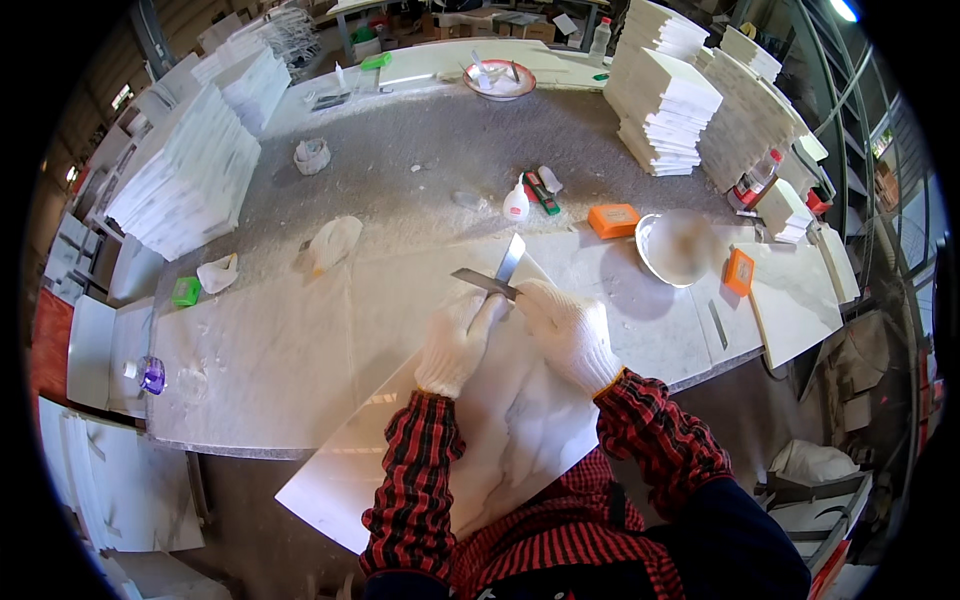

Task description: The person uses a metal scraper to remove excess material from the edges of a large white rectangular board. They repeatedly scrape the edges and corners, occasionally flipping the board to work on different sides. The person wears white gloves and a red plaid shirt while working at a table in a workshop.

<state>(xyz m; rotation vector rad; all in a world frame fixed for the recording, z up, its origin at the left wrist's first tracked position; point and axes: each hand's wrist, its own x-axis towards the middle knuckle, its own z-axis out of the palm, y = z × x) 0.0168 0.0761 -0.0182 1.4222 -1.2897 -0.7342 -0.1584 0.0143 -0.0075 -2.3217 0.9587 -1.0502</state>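
The gloved left hand (457, 345) is closed, its thumb and fingers pressed together around the lower end of a bright metal blade (511, 260), which slants up and away to the right. The gloved right hand (567, 330) is likewise curled, thumb and fingertips pinching one end of a darker grey blade (476, 281) that points left. The two hands sit near each other, and the blades cross just beyond the fingertips — the darker one passing over the bright one.

Below the hands and forearms lies a polished white slab (515, 430) with grey veining, set at an angle so that its lower part juts past the near edge of the worktable (260, 370). Ahead of the hands stand a white squeeze bottle (516, 203) and, beside it, a red and green object (540, 193). To the right are an orange box (613, 220), a white bowl (648, 258) touching or nearly touching it, a second orange box (739, 271) and a thin metal strip (718, 325).

The gloves cover the held ends of both blades, and whether the blades actually touch where they cross is hard to tell. The forearms hide parts of the slab, and the contents of the white bowl are blurred — a brownish patch is all that shows.
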